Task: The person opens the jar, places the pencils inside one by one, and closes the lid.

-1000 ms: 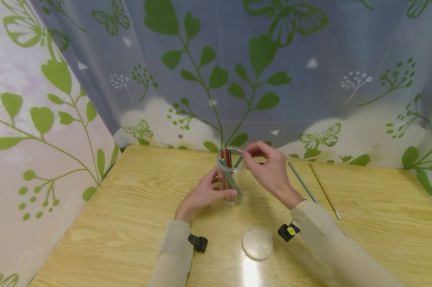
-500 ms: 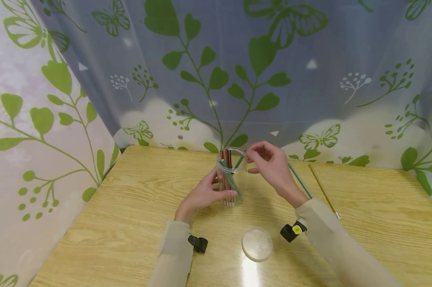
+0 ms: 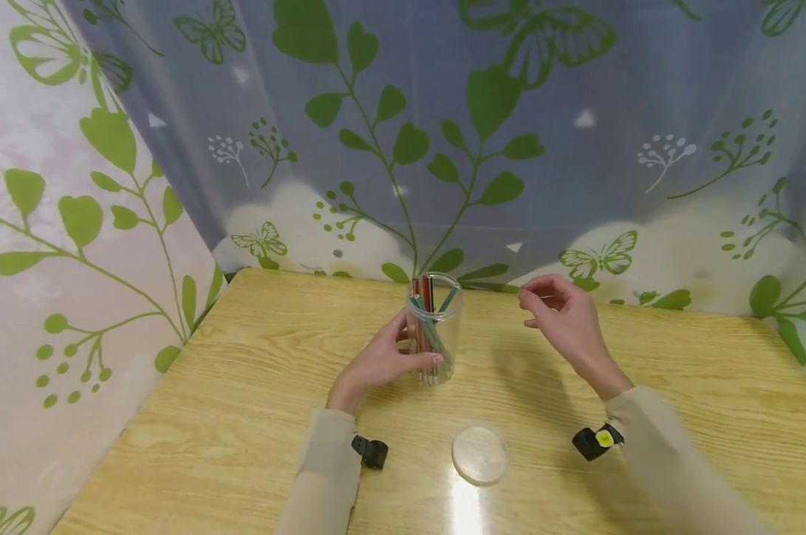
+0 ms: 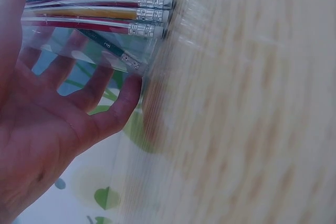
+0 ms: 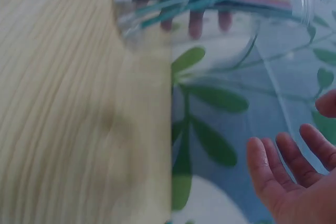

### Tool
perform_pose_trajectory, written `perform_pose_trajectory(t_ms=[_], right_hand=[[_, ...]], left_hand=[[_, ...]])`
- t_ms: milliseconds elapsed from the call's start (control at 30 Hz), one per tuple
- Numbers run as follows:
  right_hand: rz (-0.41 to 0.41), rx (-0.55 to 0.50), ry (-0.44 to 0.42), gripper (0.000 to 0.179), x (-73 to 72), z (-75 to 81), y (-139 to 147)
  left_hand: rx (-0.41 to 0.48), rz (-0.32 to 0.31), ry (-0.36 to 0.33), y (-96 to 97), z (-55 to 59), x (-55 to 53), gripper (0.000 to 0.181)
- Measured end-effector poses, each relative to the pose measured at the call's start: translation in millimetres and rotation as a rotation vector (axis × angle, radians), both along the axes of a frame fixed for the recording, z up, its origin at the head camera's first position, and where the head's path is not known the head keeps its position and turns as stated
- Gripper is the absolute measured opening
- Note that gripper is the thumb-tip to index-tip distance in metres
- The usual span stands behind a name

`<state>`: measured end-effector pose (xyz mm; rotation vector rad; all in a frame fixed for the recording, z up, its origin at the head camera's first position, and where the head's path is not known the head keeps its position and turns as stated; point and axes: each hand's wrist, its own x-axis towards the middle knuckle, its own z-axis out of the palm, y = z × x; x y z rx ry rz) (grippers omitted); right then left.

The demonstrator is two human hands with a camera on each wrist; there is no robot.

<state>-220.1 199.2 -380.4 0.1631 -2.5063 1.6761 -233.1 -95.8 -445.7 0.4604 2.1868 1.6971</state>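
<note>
A clear round jar [image 3: 451,345] stands upright on the table, holding several pencils [image 3: 426,297], red, teal and dark ones among them. My left hand [image 3: 379,362] grips the jar low on its left side, thumb across the front. In the left wrist view the fingers curl behind the jar, and the pencils' [image 4: 152,15] eraser ends sit at its bottom. To the right of the jar my right hand [image 3: 566,323] hovers above the table with loosely bent fingers. The right wrist view shows nothing in that hand [image 5: 294,177], apart from the jar [image 5: 210,6].
A clear round lid [image 3: 480,455] lies flat on the wooden table [image 3: 242,416], in front of the jar. Behind the table's back edge hangs a curtain [image 3: 376,208] printed with leaves and butterflies. The two pencils seen earlier at right are hidden behind the right hand and arm.
My right hand has let go of a teal pencil at the jar's mouth and moved right, away from the jar. The left hand keeps its grip on the jar.
</note>
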Motion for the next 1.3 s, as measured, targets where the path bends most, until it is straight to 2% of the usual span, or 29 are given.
perform_pose_trajectory(t_ms=[167,367,600,933,1300], right_hand=[[-0.064,0.084,0.01,0.038,0.9,-10.7,24],[-0.143,0.248,0.001,0.044,0.2,-22.0,50],[-0.188,0.353,-0.017,0.043,-5.4,-37.0,70],[-0.167,0.438,-0.093,0.044,-11.9,-56.2,95],[-0.132,0.521,-0.089,0.045,-28.1,-64.7,117]], left_hand=[[-0.003,-0.001,-0.006,0.3,1.4,-0.7,0.083],[-0.011,-0.005,-0.008,0.3,3.1,-2.3,0.084],[-0.01,-0.007,-0.015,-0.6,2.9,-2.9,0.082],[-0.009,-0.009,-0.003,-1.4,-1.0,-1.7,0.079],[-0.016,0.0,-0.011,-1.7,0.4,-0.3,0.077]])
